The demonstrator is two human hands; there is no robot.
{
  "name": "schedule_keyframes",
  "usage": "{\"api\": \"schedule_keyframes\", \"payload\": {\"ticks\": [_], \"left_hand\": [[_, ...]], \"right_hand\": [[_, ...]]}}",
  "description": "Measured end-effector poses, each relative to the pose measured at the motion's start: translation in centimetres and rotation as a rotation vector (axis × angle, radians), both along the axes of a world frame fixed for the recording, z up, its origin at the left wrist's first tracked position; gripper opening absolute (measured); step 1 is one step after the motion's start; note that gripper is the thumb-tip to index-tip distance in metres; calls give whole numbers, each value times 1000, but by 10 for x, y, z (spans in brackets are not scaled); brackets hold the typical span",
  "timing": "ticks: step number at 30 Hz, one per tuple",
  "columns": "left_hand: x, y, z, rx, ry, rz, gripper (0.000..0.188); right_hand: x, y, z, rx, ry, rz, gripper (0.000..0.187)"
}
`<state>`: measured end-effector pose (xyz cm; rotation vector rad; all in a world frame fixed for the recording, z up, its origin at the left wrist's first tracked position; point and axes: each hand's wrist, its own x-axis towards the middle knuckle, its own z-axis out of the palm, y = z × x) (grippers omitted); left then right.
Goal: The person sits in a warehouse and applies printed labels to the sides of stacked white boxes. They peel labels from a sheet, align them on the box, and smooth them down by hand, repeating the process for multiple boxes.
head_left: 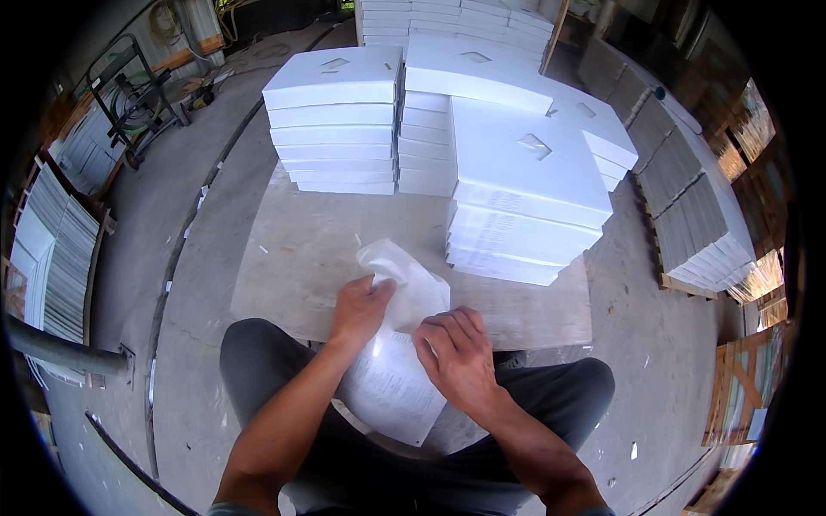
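Observation:
Between my knees I hold a thin, white, crinkled plastic bag [391,387] with rows of small print on its lower part. My left hand [360,311] is closed on its left edge, thumb on top, and the upper end of the bag bulges up past it. At the bag's right edge, my right hand [456,354] is closed with its fingers curled in; its fingertips are partly hidden. Just ahead, the worn low table [297,258] carries stacks of flat white boxes, the nearest box stack [525,172] standing a little beyond my right hand.
More white boxes stand behind in a left stack [331,120] and a far pile [456,21]. On the right is a long pallet of pale panels [688,198]. A hand cart [129,99] and leaning panels [56,267] are at left. Scraps lie on the concrete floor [198,344].

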<state>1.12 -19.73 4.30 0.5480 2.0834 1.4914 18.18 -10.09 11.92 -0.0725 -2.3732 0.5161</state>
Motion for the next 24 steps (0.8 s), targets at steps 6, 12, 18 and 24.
{"api": "schedule_keyframes", "payload": {"ticks": [6, 12, 18, 24], "left_hand": [[-5, 3, -9, 4, 27, 29, 38], [-6, 3, -1, -152, 201, -2, 31], [-2, 8, -1, -222, 389, -33, 34], [-8, 8, -11, -226, 366, -46, 40]], "right_hand": [[6, 2, 15, -6, 12, -3, 27], [10, 7, 26, -2, 14, -2, 23], [12, 9, 31, 9, 10, 23, 24], [17, 27, 33, -93, 35, -61, 25]]}}
